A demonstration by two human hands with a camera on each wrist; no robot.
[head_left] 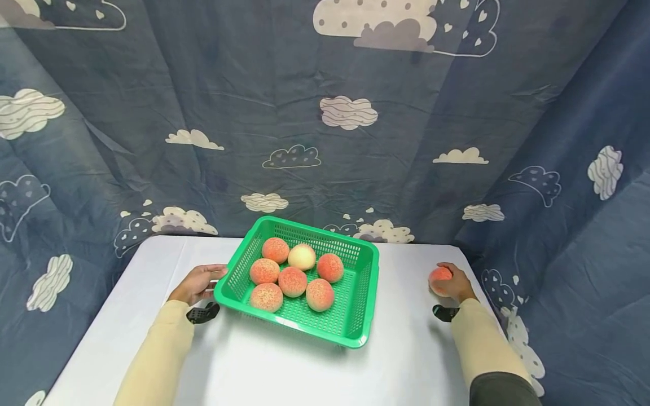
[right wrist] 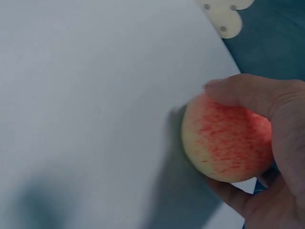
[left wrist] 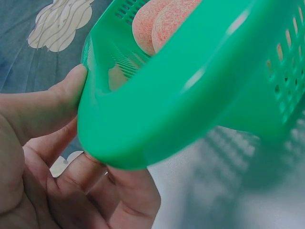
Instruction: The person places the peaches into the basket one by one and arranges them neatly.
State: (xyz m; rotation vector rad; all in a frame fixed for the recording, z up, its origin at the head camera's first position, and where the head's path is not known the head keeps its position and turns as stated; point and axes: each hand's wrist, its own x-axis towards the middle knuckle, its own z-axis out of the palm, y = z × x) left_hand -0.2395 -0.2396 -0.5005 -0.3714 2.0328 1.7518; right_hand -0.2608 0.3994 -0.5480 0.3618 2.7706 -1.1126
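Observation:
A green plastic basket (head_left: 363,332) with perforated sides sits at an angle on the table, holding several red-speckled peaches (head_left: 292,282) and one pale yellow peach (head_left: 302,256). My left hand (head_left: 198,283) grips the basket's left end. In the left wrist view, its thumb presses the side of the rim (left wrist: 157,114) while the fingers curl underneath. Far to the right, my right hand (head_left: 459,283) holds another peach (right wrist: 228,138), red streaked over yellow, between thumb and fingers near the table's right edge. The palm hides part of this peach in the head view.
The white table (head_left: 284,372) stretches in front of the basket and between it and my right hand. A dark blue curtain (head_left: 244,113) with cloud prints hangs behind the table and along both sides. Inside the basket, bare green floor shows on the right.

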